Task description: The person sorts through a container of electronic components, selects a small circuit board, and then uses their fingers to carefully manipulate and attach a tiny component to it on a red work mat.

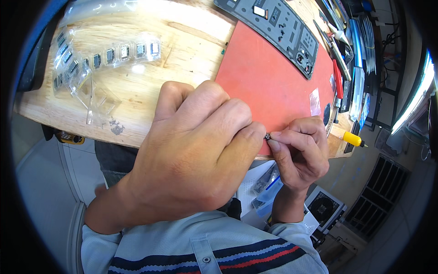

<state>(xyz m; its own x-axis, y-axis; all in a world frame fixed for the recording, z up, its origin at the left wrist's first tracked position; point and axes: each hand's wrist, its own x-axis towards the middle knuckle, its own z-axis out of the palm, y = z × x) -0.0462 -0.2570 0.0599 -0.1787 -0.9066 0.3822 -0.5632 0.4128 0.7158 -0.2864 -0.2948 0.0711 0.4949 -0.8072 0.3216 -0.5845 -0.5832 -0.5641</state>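
My left hand [191, 146] is closed over the front edge of the workbench, its fingers curled and their tips hidden beneath the hand. Beside it, the thumb and forefinger of my right hand [303, 148] pinch a tiny dark metallic part [268, 136], too small to name more exactly. That part sits right against the curled forefinger of my left hand; whether the left fingers also grip it cannot be seen. Under and beyond both hands lies a red mat [269, 77]. A dark grey phone panel [287, 34] rests across the mat's far edge.
Left on the wooden bench [187, 41] lie clear plastic strips [109, 55] holding several small electronic parts, and some grey crumbs [117, 127]. At the right are a yellow-handled screwdriver [351, 139], a red tool [338, 78] and other tools. A clear film scrap [315, 101] lies on the mat.
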